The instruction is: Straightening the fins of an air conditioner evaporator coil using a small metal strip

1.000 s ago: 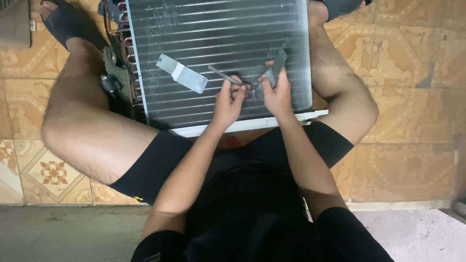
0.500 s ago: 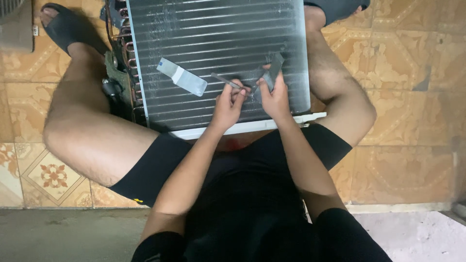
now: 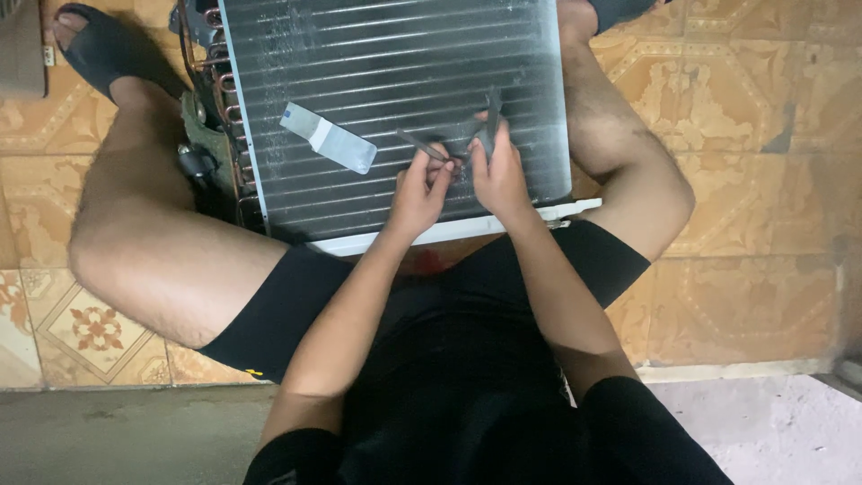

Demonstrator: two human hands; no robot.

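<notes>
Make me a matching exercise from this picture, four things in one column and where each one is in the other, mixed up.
1. flat grey blade
2. copper tube bends
3. black sandal
4. white strip

A. the finned coil's near edge
B. top left, on a foot
C. lying on the fins, left of both hands
D. the coil's left end

Pairs: 1-C, 2-D, 3-B, 4-A

Black sandal (image 3: 101, 56), patterned floor tiles (image 3: 754, 135)

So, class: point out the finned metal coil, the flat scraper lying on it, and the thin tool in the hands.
Finned coil (image 3: 377, 72), head view, on its bare fins.
Flat scraper (image 3: 341, 144), head view, on its blade.
Thin tool (image 3: 420, 145), head view, on its dark shaft.
</notes>
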